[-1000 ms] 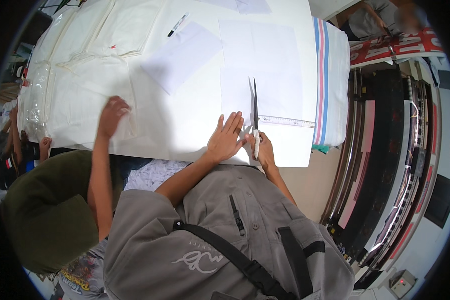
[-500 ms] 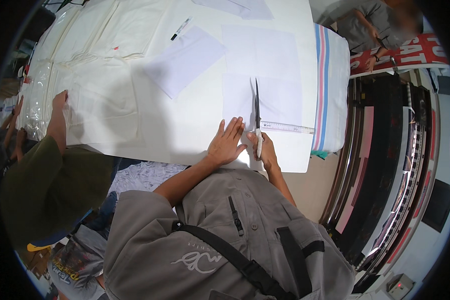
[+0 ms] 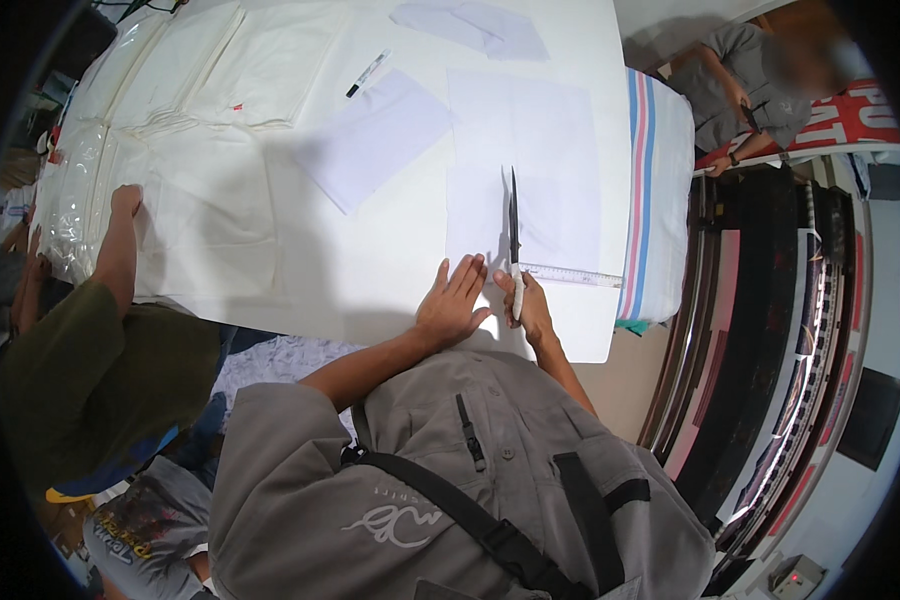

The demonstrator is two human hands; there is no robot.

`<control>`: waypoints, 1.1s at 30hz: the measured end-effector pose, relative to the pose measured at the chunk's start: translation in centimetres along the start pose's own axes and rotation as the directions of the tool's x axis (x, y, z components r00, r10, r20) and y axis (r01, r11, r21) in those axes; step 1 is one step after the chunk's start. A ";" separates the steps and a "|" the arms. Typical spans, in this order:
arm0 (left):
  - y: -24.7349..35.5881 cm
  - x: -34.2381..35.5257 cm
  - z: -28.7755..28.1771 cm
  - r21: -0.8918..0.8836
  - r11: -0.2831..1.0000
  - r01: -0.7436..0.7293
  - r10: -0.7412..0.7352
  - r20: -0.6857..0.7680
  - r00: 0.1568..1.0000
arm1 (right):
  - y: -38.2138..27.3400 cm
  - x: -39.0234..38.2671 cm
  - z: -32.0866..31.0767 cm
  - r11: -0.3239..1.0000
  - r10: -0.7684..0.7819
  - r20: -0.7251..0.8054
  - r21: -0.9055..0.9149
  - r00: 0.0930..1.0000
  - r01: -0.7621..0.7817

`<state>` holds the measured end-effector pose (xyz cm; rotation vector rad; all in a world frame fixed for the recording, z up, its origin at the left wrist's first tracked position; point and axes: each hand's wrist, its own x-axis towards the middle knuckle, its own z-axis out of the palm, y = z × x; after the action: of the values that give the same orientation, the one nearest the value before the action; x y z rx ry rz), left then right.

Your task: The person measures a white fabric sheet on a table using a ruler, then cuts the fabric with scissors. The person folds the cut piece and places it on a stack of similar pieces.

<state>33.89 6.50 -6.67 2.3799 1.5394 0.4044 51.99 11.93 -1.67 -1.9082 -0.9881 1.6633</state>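
Observation:
My left hand (image 3: 452, 310) lies on the white table (image 3: 370, 260) with its fingers outstretched, at the lower edge of a pale lavender sheet (image 3: 525, 130). Beside it, my right hand (image 3: 530, 310) grips the handles of long dark scissors (image 3: 514, 225), which point away from me over that sheet. A clear ruler (image 3: 575, 275) lies to the right of the blades, across the sheet. Two other lavender pieces (image 3: 370, 135) lie farther off, along with a capped marker (image 3: 368, 73).
Folded white fabric (image 3: 195, 210), some in clear plastic, covers the table's left part. A co-worker's hand (image 3: 126, 200) rests on it. A striped bundle (image 3: 652, 190) adjoins the table's right edge, near long rolls (image 3: 740, 350). Another person (image 3: 720, 90) stands at upper right.
The co-worker's arm at the left has reached onto the fabric stack. The person at upper right shows more. The table appears slightly lower in view; my hands keep much the same pose.

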 end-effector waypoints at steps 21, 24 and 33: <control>0.6 -0.1 -1.2 0.002 1.000 0.017 -0.017 -0.053 0.998 | -2.8 4.1 0.3 0.999 -0.038 -0.022 -0.024 0.999 0.037; 0.8 -0.1 -0.8 0.003 1.000 0.030 -0.030 -0.035 0.999 | -1.9 4.7 -0.4 0.994 -0.098 0.028 -0.048 0.995 0.099; 1.1 0.1 -0.1 -0.027 0.994 0.109 -0.108 0.024 0.994 | -4.6 -0.1 -10.5 0.997 -0.021 0.388 -0.055 0.921 0.046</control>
<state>34.78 6.19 -6.16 2.2597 1.6334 0.3715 61.07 16.31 3.78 -1.6171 -1.2256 2.0603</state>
